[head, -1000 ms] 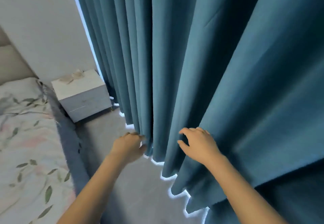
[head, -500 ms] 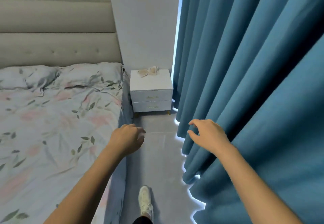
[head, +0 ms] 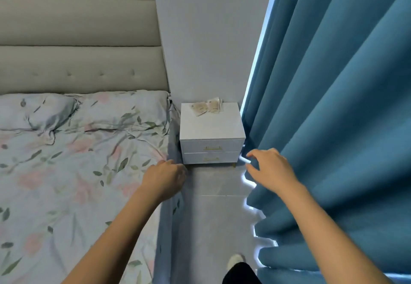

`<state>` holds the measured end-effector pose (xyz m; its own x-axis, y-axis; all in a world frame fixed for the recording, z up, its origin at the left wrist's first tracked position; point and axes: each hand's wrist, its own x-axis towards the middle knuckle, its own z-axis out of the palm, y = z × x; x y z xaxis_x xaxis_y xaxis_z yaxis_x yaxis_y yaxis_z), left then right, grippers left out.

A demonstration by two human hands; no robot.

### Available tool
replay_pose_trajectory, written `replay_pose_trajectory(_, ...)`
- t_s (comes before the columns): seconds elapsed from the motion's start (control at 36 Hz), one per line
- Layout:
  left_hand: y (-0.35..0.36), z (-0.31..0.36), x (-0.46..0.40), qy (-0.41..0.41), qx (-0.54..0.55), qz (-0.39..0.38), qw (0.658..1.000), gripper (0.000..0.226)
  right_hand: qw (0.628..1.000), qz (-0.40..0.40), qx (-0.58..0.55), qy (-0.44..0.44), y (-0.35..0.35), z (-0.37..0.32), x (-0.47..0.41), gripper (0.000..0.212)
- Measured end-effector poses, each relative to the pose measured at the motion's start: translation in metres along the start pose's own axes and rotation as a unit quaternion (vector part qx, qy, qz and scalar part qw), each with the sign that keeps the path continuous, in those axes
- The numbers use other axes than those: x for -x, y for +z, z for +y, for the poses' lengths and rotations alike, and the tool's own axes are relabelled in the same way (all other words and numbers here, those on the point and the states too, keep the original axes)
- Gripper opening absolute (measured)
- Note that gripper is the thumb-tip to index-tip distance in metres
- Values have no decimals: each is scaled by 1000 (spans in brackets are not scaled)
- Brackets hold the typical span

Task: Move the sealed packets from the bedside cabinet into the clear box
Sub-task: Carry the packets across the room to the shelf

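Both my hands empty: left hand loosely curled, right hand fingers apart, free for the sealed packets at the bedside cabinet back edge; clear box unseen.

1. Both forearms are bare from the bottom edge of the frame up to the wrists; no sleeve shows on either.
2. The left hand and the right hand wear no gloves, watch or bracelets.
3. At the bottom centre, a black trouser leg ends above a white shoe.
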<state>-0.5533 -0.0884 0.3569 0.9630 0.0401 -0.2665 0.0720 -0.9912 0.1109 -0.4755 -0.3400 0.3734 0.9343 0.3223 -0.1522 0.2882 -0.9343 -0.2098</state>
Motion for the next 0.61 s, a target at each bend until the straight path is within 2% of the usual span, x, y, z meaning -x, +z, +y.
replay_pose_trajectory(0.28,-27,-42,-176,-38,38,-7,999,36,1000,-15,-20,-4,2,15,-195,33)
replay_pose_trajectory(0.61,-48,-92,-363,-100,77,-19,992,37,996,-67,10,-60,-7,11,-420,38)
